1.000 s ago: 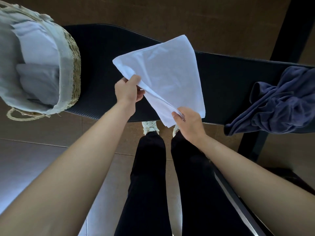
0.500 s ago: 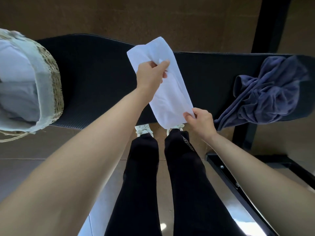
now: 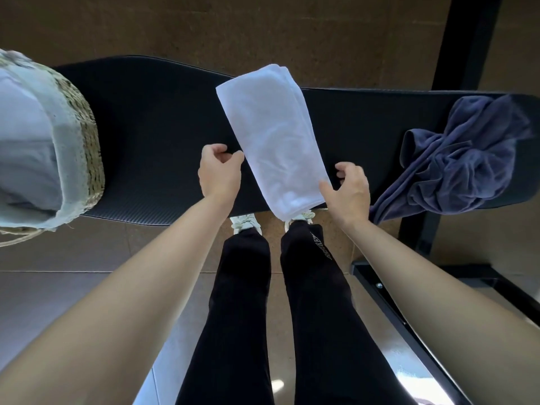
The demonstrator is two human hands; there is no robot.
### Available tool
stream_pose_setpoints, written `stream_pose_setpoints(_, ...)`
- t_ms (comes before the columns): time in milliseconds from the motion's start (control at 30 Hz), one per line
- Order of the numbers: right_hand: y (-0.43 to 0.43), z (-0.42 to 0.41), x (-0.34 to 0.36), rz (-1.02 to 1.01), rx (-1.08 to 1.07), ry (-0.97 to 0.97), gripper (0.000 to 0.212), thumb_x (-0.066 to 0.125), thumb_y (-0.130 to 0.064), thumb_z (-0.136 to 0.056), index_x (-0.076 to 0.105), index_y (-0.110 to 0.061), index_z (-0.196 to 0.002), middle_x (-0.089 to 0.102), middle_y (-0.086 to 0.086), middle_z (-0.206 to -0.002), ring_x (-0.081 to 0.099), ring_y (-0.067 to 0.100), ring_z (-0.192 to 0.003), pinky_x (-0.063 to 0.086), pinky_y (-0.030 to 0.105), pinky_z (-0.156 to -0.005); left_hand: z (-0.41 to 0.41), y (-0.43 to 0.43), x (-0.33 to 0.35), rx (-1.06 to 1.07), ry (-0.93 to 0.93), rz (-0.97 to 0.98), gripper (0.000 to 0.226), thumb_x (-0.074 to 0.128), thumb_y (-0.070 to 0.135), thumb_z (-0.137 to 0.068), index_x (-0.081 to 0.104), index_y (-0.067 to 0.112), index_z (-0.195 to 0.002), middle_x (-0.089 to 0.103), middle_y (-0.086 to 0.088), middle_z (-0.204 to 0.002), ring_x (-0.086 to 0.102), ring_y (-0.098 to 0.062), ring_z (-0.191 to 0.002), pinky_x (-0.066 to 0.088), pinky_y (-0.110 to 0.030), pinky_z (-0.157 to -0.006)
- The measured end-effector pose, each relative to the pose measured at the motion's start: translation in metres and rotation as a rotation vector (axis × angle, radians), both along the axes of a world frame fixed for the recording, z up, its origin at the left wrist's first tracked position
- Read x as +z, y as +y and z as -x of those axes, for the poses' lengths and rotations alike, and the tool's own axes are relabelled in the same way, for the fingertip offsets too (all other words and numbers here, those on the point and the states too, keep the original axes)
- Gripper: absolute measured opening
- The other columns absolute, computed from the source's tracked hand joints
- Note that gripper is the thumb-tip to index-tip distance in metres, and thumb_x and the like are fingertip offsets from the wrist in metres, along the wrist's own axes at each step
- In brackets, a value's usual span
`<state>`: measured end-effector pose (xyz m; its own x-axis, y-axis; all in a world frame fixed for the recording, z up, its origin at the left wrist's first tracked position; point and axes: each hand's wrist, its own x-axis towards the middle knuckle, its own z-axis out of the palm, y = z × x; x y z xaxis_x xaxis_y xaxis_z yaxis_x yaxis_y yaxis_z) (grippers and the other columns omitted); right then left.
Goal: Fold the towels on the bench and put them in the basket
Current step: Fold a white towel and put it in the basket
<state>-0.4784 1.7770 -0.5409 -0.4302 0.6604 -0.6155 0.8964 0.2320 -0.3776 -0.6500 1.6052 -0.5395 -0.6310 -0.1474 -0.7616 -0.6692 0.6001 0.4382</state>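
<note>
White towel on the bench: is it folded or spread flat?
Folded. The white towel lies on the bench as a narrow strip, stacked layers showing at its far end. Its near end overhangs the bench edge.

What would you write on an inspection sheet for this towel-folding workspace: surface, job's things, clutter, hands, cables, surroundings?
Surface: black bench.
Job's things: white towel folded into a strip, askew on the bench, near end overhanging; dark blue towel crumpled at the right end; basket at the left end, pale folded towels inside.
Clutter: nothing seen.
Hands: left hand and right hand loosely curled either side of the white towel, gripping nothing.
Cables: nothing seen.
Surroundings: brown floor, black metal frame at right.
</note>
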Motion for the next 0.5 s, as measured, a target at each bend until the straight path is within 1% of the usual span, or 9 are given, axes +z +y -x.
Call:
stream_pose_setpoints(67,0.002,0.015,0.000,0.064,-0.005,0.037,0.044,0.068,-0.030,-0.090,0.057,-0.018,-0.130,0.056,-0.005,-0.113,0.056,0.020,-0.108,0.050,0.039,-0.091,-0.006,-0.004,-0.004,-0.052,-0.050,0.000,0.039,0.076,0.043,-0.080,0.063,0.028,-0.114,0.071,0.011,-0.100,0.072,-0.016,-0.095,0.061,-0.047,-0.090)
stream_pose_setpoints(133,0.003,0.028,0.001,0.147,-0.004,0.053,0.036,0.068,-0.026,-0.090,0.057,-0.021,-0.124,0.060,-0.004,-0.110,0.060,0.018,-0.101,0.053,0.038,-0.087,-0.014,-0.002,-0.003,-0.172,-0.126,0.039,0.042,0.076,0.055,-0.077,0.065,0.028,-0.107,0.073,0.009,-0.099,0.073,-0.016,-0.093,0.060,-0.046,-0.089)
stream_pose_setpoints(200,0.001,0.037,0.001,0.218,0.012,0.027,0.026,0.068,-0.022,-0.091,0.056,-0.022,-0.114,0.061,-0.002,-0.107,0.061,0.018,-0.097,0.053,0.034,-0.081,-0.025,0.002,0.001,-0.270,-0.227,0.079,0.046,0.072,0.065,-0.072,0.068,0.028,-0.099,0.074,0.007,-0.098,0.073,-0.017,-0.093,0.060,-0.045,-0.088)
stream_pose_setpoints(267,-0.001,0.040,-0.002,0.250,0.066,-0.044,0.020,0.066,-0.023,-0.093,0.057,-0.016,-0.109,0.058,0.001,-0.107,0.059,0.023,-0.098,0.051,0.034,-0.079,-0.040,0.003,0.001,-0.280,-0.306,0.071,0.043,0.072,0.063,-0.069,0.068,0.026,-0.091,0.074,0.005,-0.095,0.073,-0.019,-0.091,0.060,-0.044,-0.088)
stream_pose_setpoints(333,-0.004,0.038,-0.003,0.274,0.134,-0.125,0.023,0.064,-0.026,-0.094,0.060,-0.010,-0.110,0.055,0.006,-0.110,0.058,0.027,-0.101,0.052,0.040,-0.085,-0.055,0.002,-0.002,-0.259,-0.355,0.043,0.037,0.076,0.054,-0.073,0.072,0.020,-0.087,0.075,0.004,-0.090,0.073,-0.020,-0.088,0.060,-0.040,-0.084)
stream_pose_setpoints(400,-0.004,0.032,-0.002,0.319,0.137,-0.143,0.025,0.066,-0.029,-0.094,0.062,-0.009,-0.108,0.056,0.007,-0.111,0.060,0.027,-0.100,0.055,0.045,-0.088,-0.070,-0.002,-0.005,-0.163,-0.404,-0.028,0.030,0.081,0.043,-0.080,0.073,0.015,-0.090,0.074,0.002,-0.090,0.072,-0.022,-0.088,0.060,-0.037,-0.078)
stream_pose_setpoints(433,-0.004,0.029,0.000,0.340,0.119,-0.128,0.024,0.067,-0.029,-0.093,0.063,-0.010,-0.107,0.059,0.006,-0.110,0.062,0.025,-0.098,0.056,0.043,-0.085,-0.076,-0.005,-0.007,-0.086,-0.426,-0.074,0.031,0.081,0.039,-0.081,0.073,0.012,-0.093,0.075,-0.001,-0.093,0.073,-0.024,-0.091,0.061,-0.039,-0.079)
stream_pose_setpoints(467,-0.003,0.025,0.002,0.356,0.091,-0.109,0.023,0.068,-0.029,-0.094,0.063,-0.011,-0.106,0.063,0.005,-0.106,0.063,0.022,-0.094,0.056,0.039,-0.081,-0.080,-0.009,-0.008,-0.006,-0.440,-0.113,0.034,0.081,0.037,-0.083,0.072,0.009,-0.099,0.076,-0.004,-0.099,0.074,-0.027,-0.097,0.062,-0.043,-0.084)
stream_pose_setpoints(500,-0.003,0.022,0.004,0.368,0.065,-0.097,0.022,0.069,-0.029,-0.094,0.063,-0.010,-0.104,0.065,0.004,-0.101,0.062,0.020,-0.088,0.054,0.036,-0.076,-0.083,-0.013,-0.006,0.060,-0.450,-0.144,0.037,0.080,0.035,-0.086,0.071,0.006,-0.106,0.076,-0.006,-0.107,0.074,-0.028,-0.102,0.062,-0.045,-0.090)
